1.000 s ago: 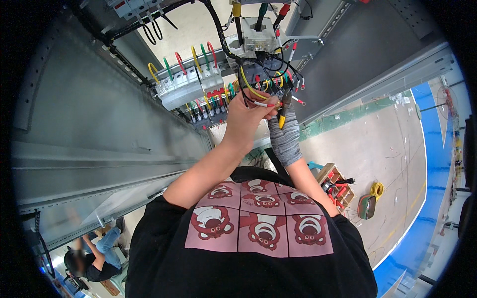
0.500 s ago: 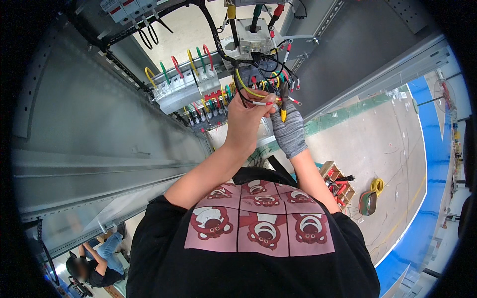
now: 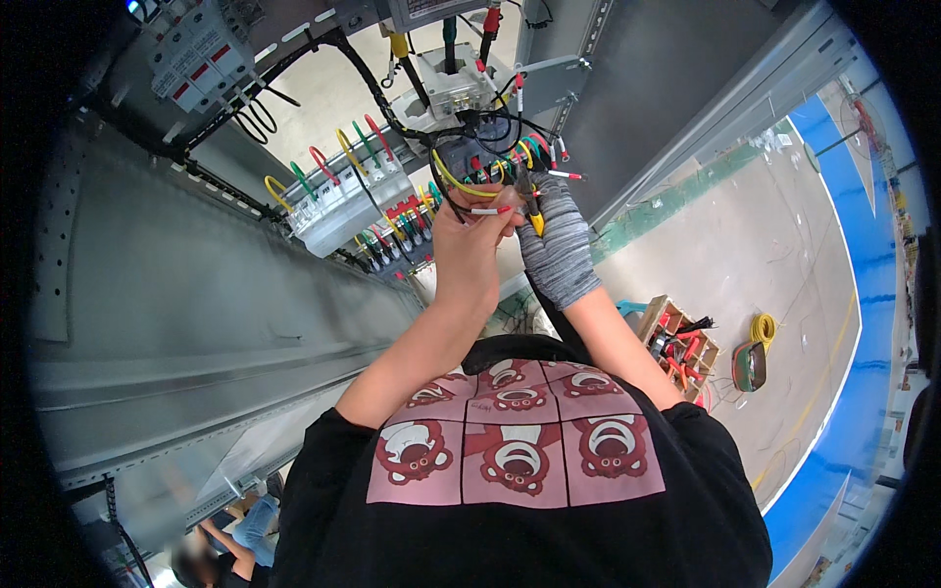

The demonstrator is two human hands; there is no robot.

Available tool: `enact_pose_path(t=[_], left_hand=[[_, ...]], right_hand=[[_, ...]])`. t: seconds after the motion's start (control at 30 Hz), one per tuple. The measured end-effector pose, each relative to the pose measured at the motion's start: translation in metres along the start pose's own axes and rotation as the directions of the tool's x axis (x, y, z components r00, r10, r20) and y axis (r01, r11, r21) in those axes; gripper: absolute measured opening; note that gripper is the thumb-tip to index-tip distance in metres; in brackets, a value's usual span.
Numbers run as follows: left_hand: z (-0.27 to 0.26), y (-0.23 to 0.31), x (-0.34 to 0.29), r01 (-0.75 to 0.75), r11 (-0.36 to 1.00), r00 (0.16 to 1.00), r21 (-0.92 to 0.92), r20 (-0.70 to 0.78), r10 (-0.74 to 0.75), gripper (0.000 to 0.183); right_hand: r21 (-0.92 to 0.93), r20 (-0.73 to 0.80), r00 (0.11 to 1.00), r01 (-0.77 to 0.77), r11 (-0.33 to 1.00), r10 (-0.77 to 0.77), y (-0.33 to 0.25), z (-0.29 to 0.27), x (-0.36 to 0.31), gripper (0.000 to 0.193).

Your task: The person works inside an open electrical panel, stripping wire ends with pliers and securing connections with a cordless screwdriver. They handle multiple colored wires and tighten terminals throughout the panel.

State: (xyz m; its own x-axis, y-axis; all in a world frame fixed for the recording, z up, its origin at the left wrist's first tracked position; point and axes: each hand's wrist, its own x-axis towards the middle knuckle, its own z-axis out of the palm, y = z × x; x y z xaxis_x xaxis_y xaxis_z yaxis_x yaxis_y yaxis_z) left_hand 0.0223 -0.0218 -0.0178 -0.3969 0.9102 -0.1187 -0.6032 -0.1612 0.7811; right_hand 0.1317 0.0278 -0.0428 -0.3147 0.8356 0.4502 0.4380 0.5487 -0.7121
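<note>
My bare left hand (image 3: 469, 245) pinches a thin black wire, whose white sleeve with a red end (image 3: 490, 211) shows by the fingertips. A yellow wire (image 3: 455, 177) curves down to the same fingers. Close on its right, my right hand (image 3: 561, 245), in a grey knitted glove, is closed around pliers with yellow-and-black handles (image 3: 535, 218). Their jaws point up among the wires and are partly hidden. Above the hands hang several loose black wires with white-and-red ends, one of them a sleeved wire end (image 3: 568, 175) beside the glove.
Grey cabinet walls (image 3: 196, 265) stand on the left and upper right. A terminal block with coloured wires (image 3: 353, 211) lies left of the hands, breakers (image 3: 201, 64) at upper left. On the floor at right are a tool crate (image 3: 678, 353) and a yellow coil (image 3: 763, 328). Another person (image 3: 230, 549) is at lower left.
My view has turned, so the cabinet parts sit further left. Both hands stay together at the wires, still holding the wire and the pliers; the gloved hand looks more tilted.
</note>
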Motion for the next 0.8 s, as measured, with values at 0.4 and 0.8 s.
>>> enact_pose_path(t=[0.4,0.8], left_hand=[[-0.001,0.001,-0.001,0.038,0.995,0.999,-0.088,0.004,-0.038,0.014],[0.000,0.003,0.001,0.048,0.996,0.997,-0.071,-0.060,-0.053,0.015]], right_hand=[[-0.217,-0.056,0.989,0.125,0.968,-0.140,-0.004,-0.007,0.002,0.038],[0.040,0.151,0.978,-0.154,0.987,0.146,-0.002,-0.004,0.005,0.040]])
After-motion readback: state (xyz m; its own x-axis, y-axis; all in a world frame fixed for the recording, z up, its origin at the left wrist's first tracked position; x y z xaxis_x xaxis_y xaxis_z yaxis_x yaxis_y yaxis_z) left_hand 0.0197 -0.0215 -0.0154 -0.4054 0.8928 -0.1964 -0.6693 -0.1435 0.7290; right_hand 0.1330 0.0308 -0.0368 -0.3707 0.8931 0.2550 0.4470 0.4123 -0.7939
